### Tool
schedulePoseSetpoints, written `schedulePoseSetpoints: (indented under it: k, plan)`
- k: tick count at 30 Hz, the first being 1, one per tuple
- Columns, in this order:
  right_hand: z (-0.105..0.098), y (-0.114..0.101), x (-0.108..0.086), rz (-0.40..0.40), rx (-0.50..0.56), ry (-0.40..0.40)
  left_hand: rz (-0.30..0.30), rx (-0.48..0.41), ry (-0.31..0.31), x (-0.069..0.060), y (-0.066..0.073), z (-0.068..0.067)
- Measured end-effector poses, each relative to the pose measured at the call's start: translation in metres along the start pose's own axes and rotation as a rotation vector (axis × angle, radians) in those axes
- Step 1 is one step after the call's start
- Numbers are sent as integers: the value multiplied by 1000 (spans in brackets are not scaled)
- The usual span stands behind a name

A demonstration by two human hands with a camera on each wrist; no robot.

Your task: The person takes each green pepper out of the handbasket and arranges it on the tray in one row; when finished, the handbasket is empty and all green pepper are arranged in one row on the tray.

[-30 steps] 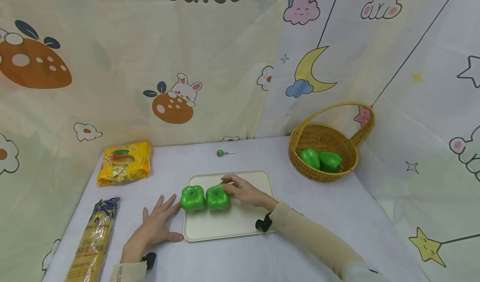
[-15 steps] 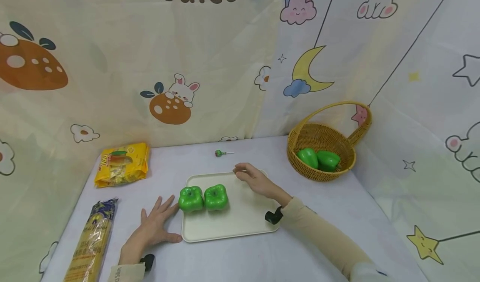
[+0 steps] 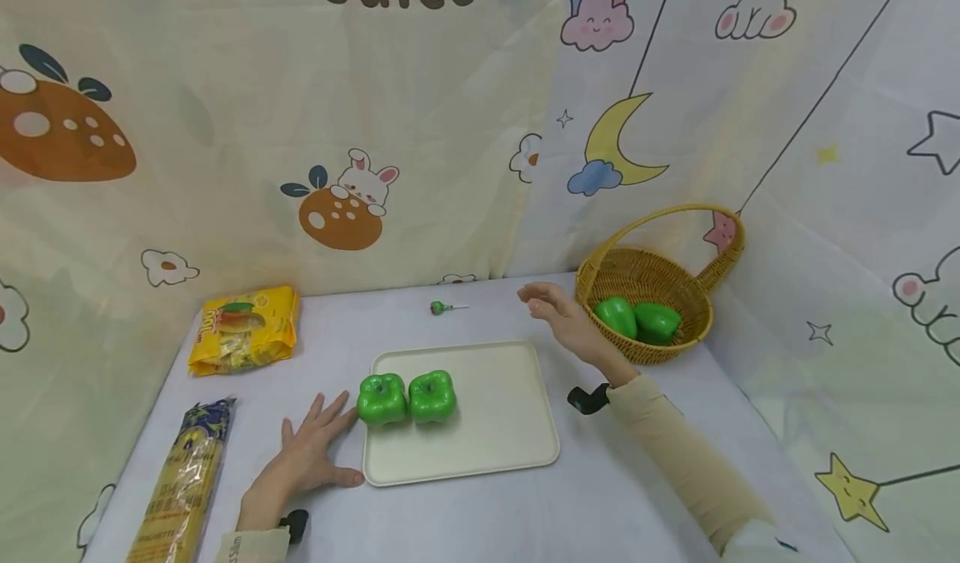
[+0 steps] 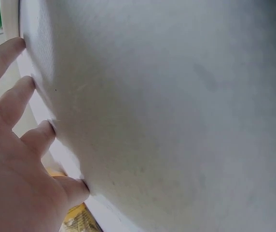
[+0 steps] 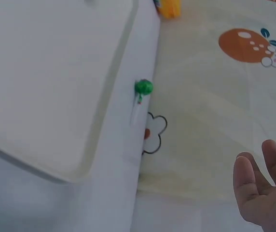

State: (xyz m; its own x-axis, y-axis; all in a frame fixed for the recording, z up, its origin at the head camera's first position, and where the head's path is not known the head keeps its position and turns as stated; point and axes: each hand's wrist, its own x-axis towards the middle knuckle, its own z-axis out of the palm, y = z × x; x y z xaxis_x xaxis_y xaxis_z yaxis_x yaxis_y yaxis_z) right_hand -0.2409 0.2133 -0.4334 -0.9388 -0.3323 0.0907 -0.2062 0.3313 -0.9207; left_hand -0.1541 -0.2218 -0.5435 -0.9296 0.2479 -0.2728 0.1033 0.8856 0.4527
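Note:
Two green bell peppers, a left one point(image 3: 382, 399) and a right one point(image 3: 432, 396), stand side by side on the left part of a cream tray point(image 3: 498, 413). My left hand point(image 3: 303, 455) rests on the table with fingers spread, close to the tray's left edge; the left wrist view shows its fingertips on the cloth. My right hand point(image 3: 566, 321) is in the air between the tray and a wicker basket point(image 3: 645, 267), holding nothing, its fingers loosely bent. Inside the basket lie two more green peppers, one on the left point(image 3: 617, 316) and one on the right point(image 3: 657, 323).
A lollipop point(image 3: 438, 307) with a green wrapper lies behind the tray. At the back left sits a yellow snack bag point(image 3: 246, 330), and a spaghetti packet point(image 3: 183, 484) lies at the front left. A printed cloth point(image 3: 450, 130) hangs behind the table.
My right hand has left the right pepper on the tray and moved right and back towards the basket. Both tray peppers stay in place, and my left hand has not moved.

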Motion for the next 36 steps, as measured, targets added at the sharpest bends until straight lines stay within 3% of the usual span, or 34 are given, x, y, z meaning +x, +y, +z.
schedulePoseSetpoints:
  k: [6,13,23,27,36]
  plan:
    - [-34,-4,-8,-48,13,82,-3,-4,-4,1,-1,1]
    - [-62,-7,-16,-12,-85,170,2,-6,3,3,-2,0]
    - [-96,-2,-19,-16,-83,234,-1,-5,-5,2,3,-1]
    - [-114,5,-21,22,-81,254,8,6,-4,2,3,-2]
    - [-155,24,-19,187,-123,310,11,-1,-12,0,1,-1]
